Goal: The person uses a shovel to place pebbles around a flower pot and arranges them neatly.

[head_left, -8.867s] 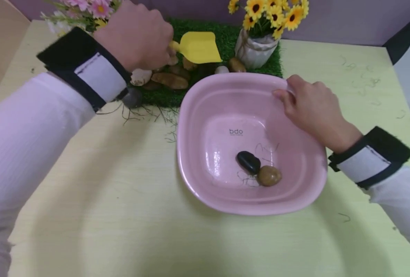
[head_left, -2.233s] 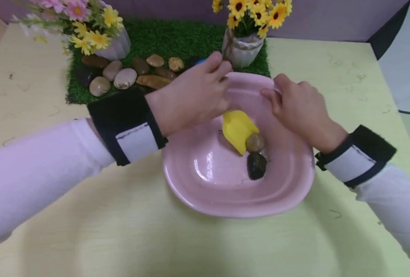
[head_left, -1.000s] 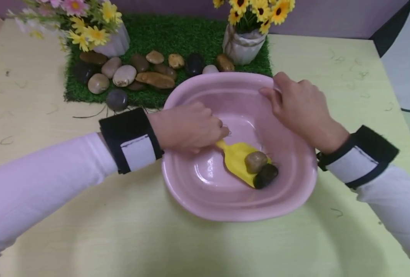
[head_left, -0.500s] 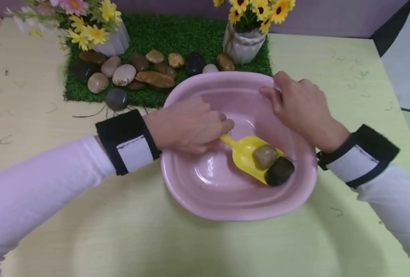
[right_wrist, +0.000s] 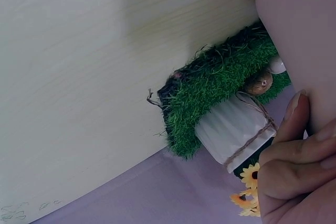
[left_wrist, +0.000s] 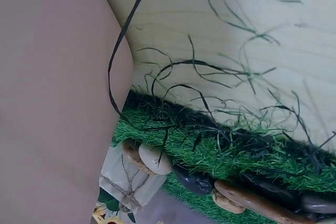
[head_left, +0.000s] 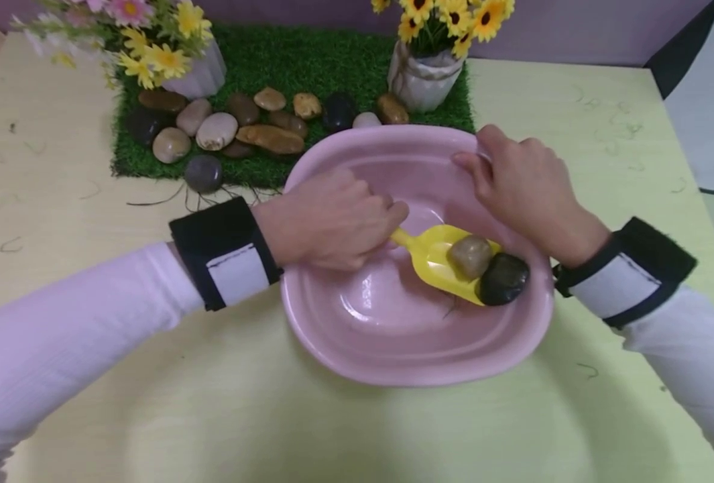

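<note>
In the head view, my left hand (head_left: 335, 221) grips the handle of a yellow plastic scoop (head_left: 438, 258) inside a pink basin (head_left: 387, 365). On the scoop's blade sit a tan stone (head_left: 471, 256) and a black stone (head_left: 505, 278), the black one reaching past the front edge. The scoop appears tilted against the basin's right side. My right hand (head_left: 528, 191) holds the basin's upper right rim, thumb inside. Its curled fingers (right_wrist: 294, 171) show in the right wrist view. Most of the scoop's handle is hidden under the left hand.
Behind the basin lies an artificial grass mat (head_left: 302, 57) with several stones (head_left: 216, 131) on it. A pot of pink and yellow flowers (head_left: 196, 70) stands left, a sunflower pot (head_left: 426, 77) right. Loose grass strands (left_wrist: 189, 66) litter the table (head_left: 212, 416).
The left hand has come from above the mat into the basin with the scoop. Both stones, earlier on the basin's floor, now ride on the blade, shifted right. The right hand keeps its hold.
</note>
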Available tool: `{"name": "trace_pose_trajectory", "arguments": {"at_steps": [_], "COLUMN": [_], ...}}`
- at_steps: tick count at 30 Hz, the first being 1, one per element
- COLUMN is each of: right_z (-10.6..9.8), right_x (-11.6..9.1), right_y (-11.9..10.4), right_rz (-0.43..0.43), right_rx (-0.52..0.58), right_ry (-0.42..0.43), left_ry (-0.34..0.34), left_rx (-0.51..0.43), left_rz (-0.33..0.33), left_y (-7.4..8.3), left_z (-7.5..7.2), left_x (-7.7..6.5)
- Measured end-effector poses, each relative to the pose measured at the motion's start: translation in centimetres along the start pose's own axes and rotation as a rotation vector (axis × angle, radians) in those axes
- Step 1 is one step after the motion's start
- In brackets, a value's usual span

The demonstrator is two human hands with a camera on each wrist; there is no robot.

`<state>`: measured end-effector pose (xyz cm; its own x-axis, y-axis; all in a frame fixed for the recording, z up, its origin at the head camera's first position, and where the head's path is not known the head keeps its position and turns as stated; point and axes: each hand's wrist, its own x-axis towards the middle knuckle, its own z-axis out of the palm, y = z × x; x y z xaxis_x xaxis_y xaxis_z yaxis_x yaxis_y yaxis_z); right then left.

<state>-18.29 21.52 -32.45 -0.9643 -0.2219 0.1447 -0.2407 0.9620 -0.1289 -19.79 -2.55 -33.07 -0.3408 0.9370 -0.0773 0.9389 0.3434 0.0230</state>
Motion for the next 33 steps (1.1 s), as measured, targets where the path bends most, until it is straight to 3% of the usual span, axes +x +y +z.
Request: {"name": "trace_pose_trajectory", "arguments": {"at_steps": [15,25,33], "right_z": [-0.08,-0.08,-0.06], "right_x": [0.05,0.03,0.08], "right_y": [-0.01,0.03,-0.04], "right_rz": [0.011,0.018,0.018], "right_rx": [-0.012,0.002,0.006], "right_ry": [-0.004,-0.019,-0.023], "left_ry": [-0.037,0.002,-0.075], "left_rx": [-0.037,-0.003,-0.043], "left_rz": [0.014,0.029,0.027], "left_y": [0.0,0.0,-0.12], "left_z": [-0.01,0.09,0.07], "left_x": [0.04,0.18,0.25]}}
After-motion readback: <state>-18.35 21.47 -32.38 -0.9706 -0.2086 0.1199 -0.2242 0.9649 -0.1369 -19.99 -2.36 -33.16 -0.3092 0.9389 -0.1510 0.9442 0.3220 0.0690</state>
